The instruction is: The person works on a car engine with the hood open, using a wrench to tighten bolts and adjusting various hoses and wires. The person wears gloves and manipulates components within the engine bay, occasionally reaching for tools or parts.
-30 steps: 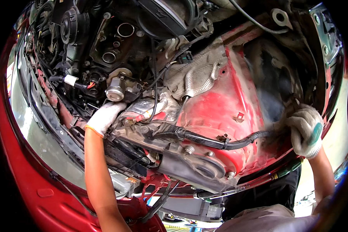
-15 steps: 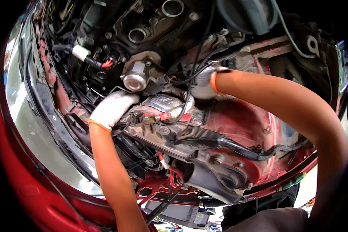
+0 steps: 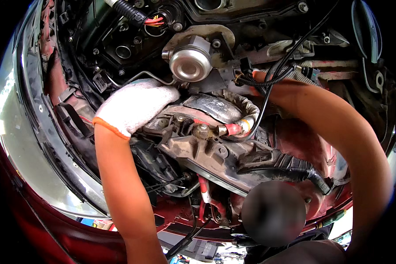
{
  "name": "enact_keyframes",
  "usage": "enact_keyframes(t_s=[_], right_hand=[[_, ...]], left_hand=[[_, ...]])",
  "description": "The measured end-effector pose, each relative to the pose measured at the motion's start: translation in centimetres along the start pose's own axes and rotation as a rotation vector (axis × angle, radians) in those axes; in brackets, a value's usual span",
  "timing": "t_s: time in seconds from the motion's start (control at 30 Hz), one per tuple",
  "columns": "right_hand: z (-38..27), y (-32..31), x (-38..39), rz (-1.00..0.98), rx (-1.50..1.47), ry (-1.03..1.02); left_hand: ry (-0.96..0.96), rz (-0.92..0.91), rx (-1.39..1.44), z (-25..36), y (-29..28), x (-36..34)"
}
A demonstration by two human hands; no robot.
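Note:
My left hand (image 3: 134,108), in a white knit glove with an orange cuff, reaches in below a silver cylindrical component (image 3: 190,64), beside a bent metal pipe (image 3: 163,80). Its fingertips are hidden. My right hand (image 3: 254,90) reaches deep behind black corrugated cables (image 3: 275,79), right of that component. Only a sliver of orange shows at its wrist; the fingers are out of sight. Between my arms lie a foil-faced pad (image 3: 209,109), a red-banded cable (image 3: 233,128) and a dirty metal bracket (image 3: 189,148).
A multi-wire connector (image 3: 152,21) hangs at the top by the dark engine (image 3: 114,42). A windscreen edge (image 3: 20,132) curves along the left. A taped black harness (image 3: 295,169) crosses the lower right above red bodywork (image 3: 303,145). A blurred disc covers part of the lower middle.
My right hand has moved from the far right leftward into the engine bay behind the cables. My left hand stays below the silver component. The view has shifted closer, with that component higher and further right.

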State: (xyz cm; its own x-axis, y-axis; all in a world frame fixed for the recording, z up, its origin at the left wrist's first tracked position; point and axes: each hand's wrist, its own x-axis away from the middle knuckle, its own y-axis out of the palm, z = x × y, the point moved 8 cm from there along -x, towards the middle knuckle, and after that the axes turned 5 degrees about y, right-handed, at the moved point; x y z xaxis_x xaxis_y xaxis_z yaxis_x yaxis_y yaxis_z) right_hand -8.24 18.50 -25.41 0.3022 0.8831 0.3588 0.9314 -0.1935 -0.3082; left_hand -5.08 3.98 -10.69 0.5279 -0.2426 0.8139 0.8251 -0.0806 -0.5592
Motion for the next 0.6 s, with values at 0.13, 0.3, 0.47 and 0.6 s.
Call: enact_keyframes(t_s=[0.13,0.3,0.47,0.6], right_hand=[[1.1,0.7,-0.8,-0.024,-0.054,-0.015],[2.6,0.6,0.0,-0.047,-0.1,-0.015],[3.1,0.8,0.5,-0.042,-0.144,-0.02],[4.1,0.6,2.2,-0.062,-0.157,0.002]], left_hand=[[-0.003,-0.114,0.002,0.1,0.3,-0.4],[-0.077,-0.148,0.048,-0.3,0.6,-0.4],[-0.141,-0.185,0.125,-1.3,1.3,-0.8],[-0.099,-0.172,0.151,-1.4,1.3,-1.4]])
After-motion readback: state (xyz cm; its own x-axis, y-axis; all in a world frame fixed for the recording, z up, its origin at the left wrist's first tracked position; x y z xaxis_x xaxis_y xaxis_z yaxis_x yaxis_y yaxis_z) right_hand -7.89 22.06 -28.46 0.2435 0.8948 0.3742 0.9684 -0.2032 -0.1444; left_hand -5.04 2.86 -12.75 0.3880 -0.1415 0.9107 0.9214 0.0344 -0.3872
